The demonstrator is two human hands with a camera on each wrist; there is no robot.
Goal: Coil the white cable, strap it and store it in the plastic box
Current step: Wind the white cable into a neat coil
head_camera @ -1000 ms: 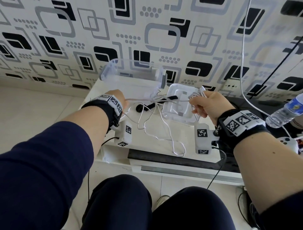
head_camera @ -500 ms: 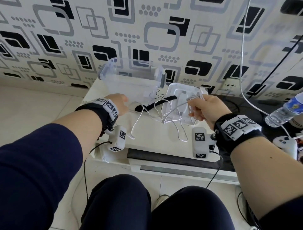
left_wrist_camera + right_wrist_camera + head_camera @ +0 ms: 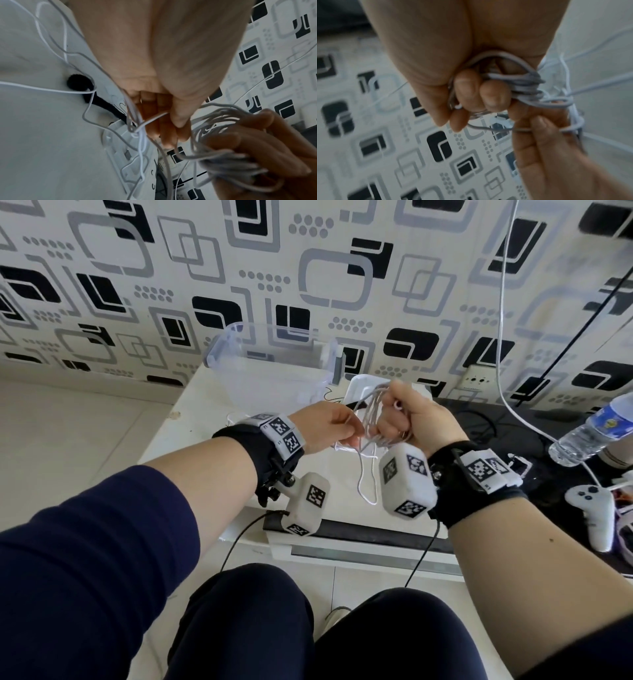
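My right hand (image 3: 404,419) is curled round a bundle of loops of the thin white cable (image 3: 371,419), held above the white table (image 3: 191,419). In the right wrist view the cable (image 3: 527,86) wraps over the curled fingers (image 3: 467,88). My left hand (image 3: 337,426) sits right beside it and pinches a strand of the cable (image 3: 150,119) between thumb and fingers. A loose tail (image 3: 366,487) hangs down to the table. The black strap (image 3: 96,97) lies on the table under the left hand. The clear plastic box (image 3: 274,364) stands open at the back.
A white lid (image 3: 356,388) lies next to the box, mostly behind my hands. On the dark surface to the right are a water bottle (image 3: 589,433) and a white game controller (image 3: 592,508). Another white cable (image 3: 501,302) hangs along the patterned wall.
My left hand moved right from the table's left part up to my right hand, drawing in cable. My right hand rose and turned. Less loose cable lies on the table.
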